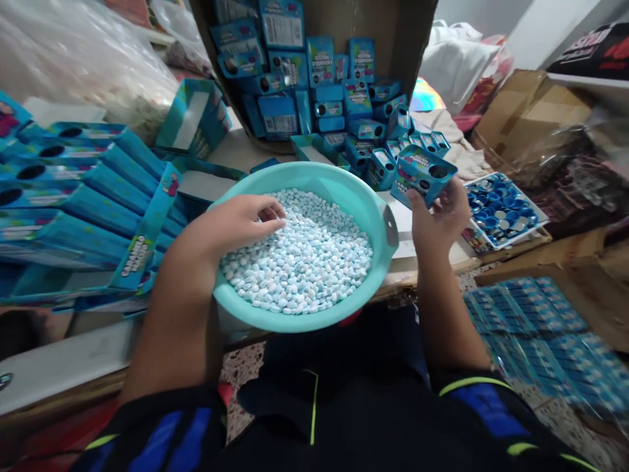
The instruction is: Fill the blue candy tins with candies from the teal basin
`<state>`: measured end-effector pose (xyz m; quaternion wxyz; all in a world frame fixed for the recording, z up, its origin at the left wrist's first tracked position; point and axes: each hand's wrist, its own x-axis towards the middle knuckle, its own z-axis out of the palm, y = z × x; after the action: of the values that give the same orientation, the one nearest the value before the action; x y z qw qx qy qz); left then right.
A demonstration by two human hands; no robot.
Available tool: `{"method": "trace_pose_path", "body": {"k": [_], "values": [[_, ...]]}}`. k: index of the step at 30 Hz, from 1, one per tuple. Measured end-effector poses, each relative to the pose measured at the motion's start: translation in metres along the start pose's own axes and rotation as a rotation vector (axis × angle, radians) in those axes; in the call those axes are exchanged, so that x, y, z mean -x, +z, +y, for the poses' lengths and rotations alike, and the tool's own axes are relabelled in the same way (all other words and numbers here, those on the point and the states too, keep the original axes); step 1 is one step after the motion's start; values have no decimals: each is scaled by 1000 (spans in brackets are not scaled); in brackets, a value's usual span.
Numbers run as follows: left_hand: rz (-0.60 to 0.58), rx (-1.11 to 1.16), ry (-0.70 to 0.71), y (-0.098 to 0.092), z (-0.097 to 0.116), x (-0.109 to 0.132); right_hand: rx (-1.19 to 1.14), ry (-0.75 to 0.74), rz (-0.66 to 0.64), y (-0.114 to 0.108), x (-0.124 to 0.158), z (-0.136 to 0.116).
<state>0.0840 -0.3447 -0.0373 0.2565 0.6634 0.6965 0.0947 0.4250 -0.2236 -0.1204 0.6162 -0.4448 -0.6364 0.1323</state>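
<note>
A person's left hand [240, 223] rests in a heap of pale blue-and-white candies [299, 262] that fills a teal plastic basin [314, 176], its grip narrow and loosely curled at the edge of the pile; whether it holds any candy cannot be told from this view. The right hand [439, 216] grips a small blue cardboard box [422, 174] by its lower edge, leaving the round opening uncovered and tilted up just beyond the basin's rim. The hold suits the work: a light, shallow hand keeps the candies within the basin, and a grip low on the box leaves the hole free. The basin sits at the edge of a white surface [400, 252], beside a white tray of blue round lids [501, 210]. Flat box blanks [73, 190] lie stacked at left, more blue boxes [304, 85] are piled in a cardboard carton [413, 39] behind, and printed blue sheets [525, 328] lie on the speckled floor [240, 373].
</note>
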Motion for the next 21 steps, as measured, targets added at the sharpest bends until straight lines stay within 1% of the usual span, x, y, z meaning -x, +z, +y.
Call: {"method": "trace_pose_path", "body": {"k": [2,4,5,8,10,12,15,17,19,21], "values": [[-21,6,-20,0,-1,-2,-41,152,-19,3,-1,22],[-54,4,-44,0,-4,-4,-92,263,-92,5,-2,39],[-66,-2,-53,0,-6,-6,-133,297,-148,6,-3,45],[-65,-19,-73,-2,-9,-9,-297,319,-328,7,-3,60],[-69,-29,-89,-5,-6,-10,-375,302,-384,7,-3,67],[-80,-54,-111,-8,-1,-10,-360,284,-346,4,-3,72],[-82,-92,-108,-11,5,-10,-203,253,-273,-4,-2,76],[-83,-98,-101,-12,6,-9,-126,242,-274,-8,-1,75],[-102,-103,-104,-13,4,-10,-134,254,-287,-9,0,72],[-124,-110,-116,-13,1,-11,-192,289,-289,-7,1,69]]}}
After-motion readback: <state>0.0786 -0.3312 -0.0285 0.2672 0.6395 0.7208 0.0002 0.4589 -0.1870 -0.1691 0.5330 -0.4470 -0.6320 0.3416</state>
